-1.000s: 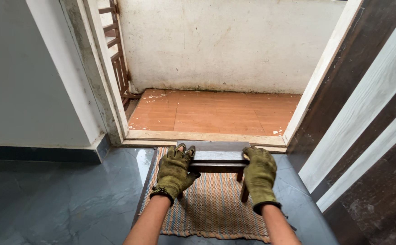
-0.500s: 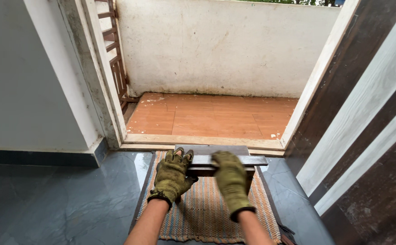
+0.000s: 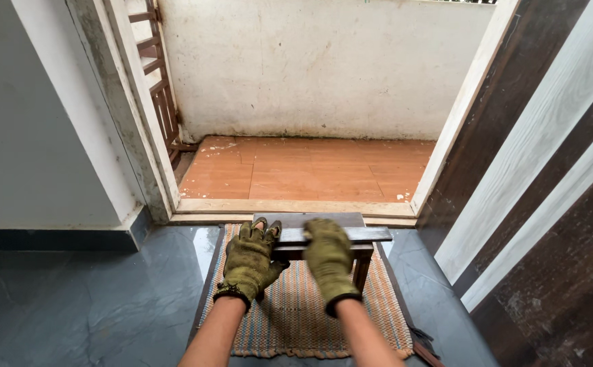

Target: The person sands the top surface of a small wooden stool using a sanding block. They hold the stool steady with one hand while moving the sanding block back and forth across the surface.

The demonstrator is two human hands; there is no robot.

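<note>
- Where the doorway opens onto the balcony, I see a small dark wooden stool (image 3: 337,234) standing on the striped woven mat (image 3: 296,319), just inside the pale threshold (image 3: 296,207).
- My left hand (image 3: 249,261), in an olive work glove, has its fingers curled over the stool's left end, thumb side against the top board; it grips the edge.
- My right hand (image 3: 329,255), gloved the same, lies palm down across the middle of the top board, fingers folded over the far edge; how tightly it clamps I cannot tell.
- Stool's right leg (image 3: 361,268) shows, planted on the mat; the left one is hidden behind the gloves.
- Grey glossy floor (image 3: 72,306) spreads left of the mat.
- Dark wood door (image 3: 555,204) with pale stripes stands open at right.
- Terracotta tiles (image 3: 310,170) cover the balcony beyond, below a stained white wall (image 3: 324,68).
</note>
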